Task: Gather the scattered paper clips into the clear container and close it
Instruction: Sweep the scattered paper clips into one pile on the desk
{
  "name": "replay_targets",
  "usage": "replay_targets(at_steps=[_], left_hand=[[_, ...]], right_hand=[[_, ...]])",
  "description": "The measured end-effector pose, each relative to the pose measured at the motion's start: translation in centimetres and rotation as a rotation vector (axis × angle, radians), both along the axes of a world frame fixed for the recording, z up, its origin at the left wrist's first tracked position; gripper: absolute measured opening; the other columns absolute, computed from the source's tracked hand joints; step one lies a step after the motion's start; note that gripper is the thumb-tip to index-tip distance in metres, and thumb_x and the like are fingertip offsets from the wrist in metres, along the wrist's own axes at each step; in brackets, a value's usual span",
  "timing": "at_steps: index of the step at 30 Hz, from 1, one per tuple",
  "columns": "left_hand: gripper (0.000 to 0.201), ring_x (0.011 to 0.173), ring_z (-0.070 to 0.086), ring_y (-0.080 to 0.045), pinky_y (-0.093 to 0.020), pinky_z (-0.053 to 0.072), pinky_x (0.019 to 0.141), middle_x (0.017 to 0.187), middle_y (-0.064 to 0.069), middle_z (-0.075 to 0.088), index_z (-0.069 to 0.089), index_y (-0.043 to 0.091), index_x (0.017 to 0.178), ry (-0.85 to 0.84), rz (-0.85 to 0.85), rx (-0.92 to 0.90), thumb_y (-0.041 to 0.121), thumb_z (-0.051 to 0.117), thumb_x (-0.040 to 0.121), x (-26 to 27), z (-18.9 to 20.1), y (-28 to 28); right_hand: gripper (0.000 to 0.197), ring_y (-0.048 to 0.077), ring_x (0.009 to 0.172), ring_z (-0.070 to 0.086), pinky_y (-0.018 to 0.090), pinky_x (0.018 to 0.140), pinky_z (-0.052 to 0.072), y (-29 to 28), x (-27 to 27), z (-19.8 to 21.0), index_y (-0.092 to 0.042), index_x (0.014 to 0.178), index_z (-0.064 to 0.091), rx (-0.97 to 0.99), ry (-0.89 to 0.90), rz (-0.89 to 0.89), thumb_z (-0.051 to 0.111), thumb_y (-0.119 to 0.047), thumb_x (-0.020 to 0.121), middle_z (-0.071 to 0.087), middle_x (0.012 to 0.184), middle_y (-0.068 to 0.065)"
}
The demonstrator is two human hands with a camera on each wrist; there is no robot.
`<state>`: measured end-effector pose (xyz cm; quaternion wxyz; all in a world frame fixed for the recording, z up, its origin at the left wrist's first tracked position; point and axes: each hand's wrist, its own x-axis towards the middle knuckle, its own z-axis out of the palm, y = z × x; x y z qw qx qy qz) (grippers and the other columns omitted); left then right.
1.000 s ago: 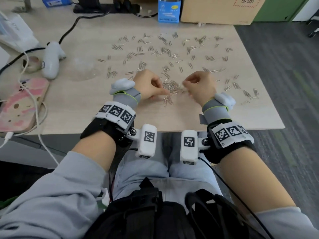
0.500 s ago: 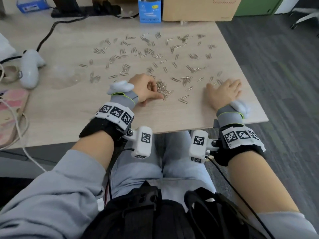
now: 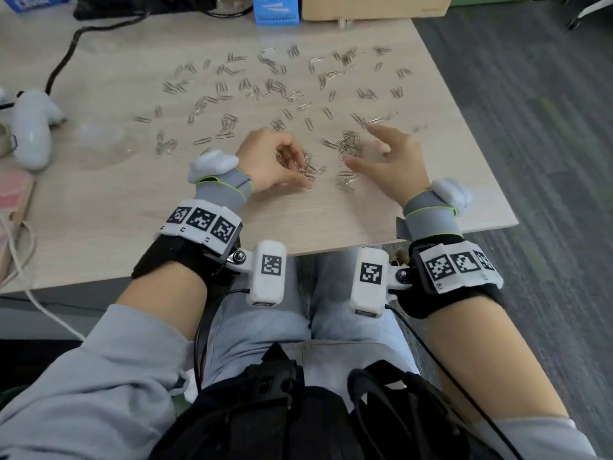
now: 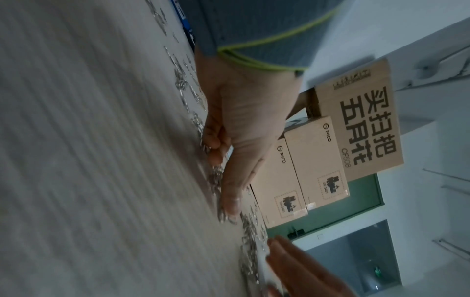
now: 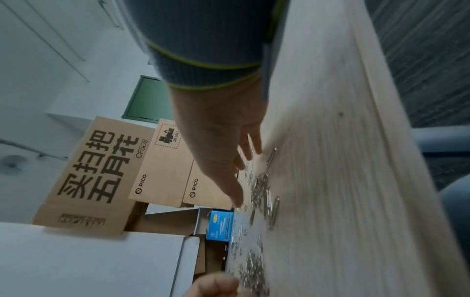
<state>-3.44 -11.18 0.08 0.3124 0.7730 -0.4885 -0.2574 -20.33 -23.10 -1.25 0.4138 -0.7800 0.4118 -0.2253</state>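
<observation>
Clear container (image 3: 99, 141) (a faint glint) barely shows left of paper clips (image 3: 275, 88).

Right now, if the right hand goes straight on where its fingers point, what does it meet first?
Probably the paper clip heap just ahead of the right hand; finger height is unclear.

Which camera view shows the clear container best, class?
The head view. There the clear container is a faint round shape on the table, left of the scattered paper clips and the left hand. Neither wrist view shows it: both look along the tabletop over clips towards cardboard boxes.
</observation>
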Motion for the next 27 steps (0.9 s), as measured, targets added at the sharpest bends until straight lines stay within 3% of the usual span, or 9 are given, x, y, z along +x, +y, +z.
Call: replay_targets(at_steps=[2,5,6,9,12,18,20,23,27], left_hand=[[0.037,0.047,0.050,0.010,-0.014,0.039,0.056,0.070,0.005,0.061,0.064,0.018,0.080,-0.026,0.031,-0.033,0.027,0.087,0.052,0.7,0.0,0.3],[0.048,0.052,0.048,0.010,-0.015,0.037,0.059,0.086,0.004,0.061,0.064,0.018,0.090,-0.083,0.057,-0.023,0.028,0.088,0.050,1.1,-0.3,0.6],[0.049,0.056,0.047,0.007,-0.015,0.037,0.060,0.088,0.004,0.060,0.064,0.018,0.092,-0.103,0.066,-0.020,0.028,0.088,0.050,1.2,-0.5,0.7],[0.040,0.068,0.050,-0.008,-0.019,0.037,0.064,0.084,0.005,0.056,0.065,0.017,0.088,-0.140,0.091,-0.038,0.030,0.085,0.055,1.1,-1.1,0.4],[0.032,0.063,0.048,-0.004,-0.016,0.035,0.062,0.078,0.005,0.056,0.066,0.017,0.082,-0.129,0.110,-0.059,0.031,0.083,0.059,1.3,-1.5,-0.3],[0.032,0.054,0.049,0.009,-0.006,0.034,0.057,0.079,0.002,0.058,0.066,0.010,0.089,-0.055,0.110,-0.083,0.022,0.081,0.063,2.5,-0.6,0.1],[0.030,0.059,0.050,0.002,-0.011,0.038,0.061,0.084,0.000,0.058,0.066,0.009,0.090,-0.056,0.221,-0.171,0.019,0.079,0.066,3.7,-0.1,1.1],[0.025,0.090,0.059,-0.025,-0.025,0.040,0.084,0.099,-0.012,0.065,0.067,0.006,0.097,-0.228,0.393,-0.230,0.017,0.070,0.074,5.8,0.0,2.9],[0.045,0.133,0.033,-0.037,-0.037,0.022,0.112,0.132,-0.022,0.048,0.053,0.005,0.120,-0.349,0.461,-0.024,0.027,0.058,0.082,8.7,-1.1,4.3]], right_hand=[[0.078,0.023,0.121,0.050,0.032,0.104,0.040,-0.5,-0.5,0.3,-0.012,0.128,0.055,-0.046,0.189,-0.017,0.084,-0.037,0.060,0.053,0.129,0.011],[0.062,0.027,0.104,0.055,0.027,0.082,0.041,-0.3,-0.2,1.1,-0.019,0.104,0.064,-0.065,0.378,0.071,0.088,-0.037,0.050,0.056,0.108,0.011],[0.060,0.025,0.096,0.056,0.026,0.080,0.042,0.0,0.2,1.3,-0.019,0.106,0.064,-0.056,0.381,0.090,0.088,-0.032,0.052,0.057,0.101,0.008],[0.066,0.018,0.080,0.055,0.035,0.087,0.052,0.4,1.6,1.0,-0.015,0.119,0.061,0.047,0.291,0.097,0.085,-0.012,0.058,0.057,0.078,-0.001],[0.052,0.021,0.073,0.058,0.047,0.082,0.055,0.9,3.4,0.5,-0.012,0.110,0.064,0.067,0.200,0.110,0.077,-0.003,0.061,0.052,0.064,-0.007],[0.033,0.014,0.057,0.055,0.044,0.081,0.056,1.4,6.6,0.2,-0.004,0.104,0.066,0.088,0.075,0.126,0.071,-0.004,0.071,0.054,0.061,-0.006],[0.026,0.016,0.053,0.055,0.040,0.070,0.059,1.5,6.6,0.8,-0.002,0.099,0.066,0.155,-0.005,0.108,0.071,-0.005,0.074,0.053,0.062,-0.002],[0.021,0.011,0.039,0.052,0.022,0.043,0.049,2.1,6.3,1.7,-0.002,0.081,0.065,0.252,0.040,0.296,0.079,-0.010,0.069,0.057,0.050,-0.001],[0.019,0.007,0.035,0.055,0.016,0.039,0.047,3.5,7.1,1.5,0.003,0.084,0.067,0.356,0.186,0.470,0.078,-0.006,0.070,0.062,0.043,-0.004]])
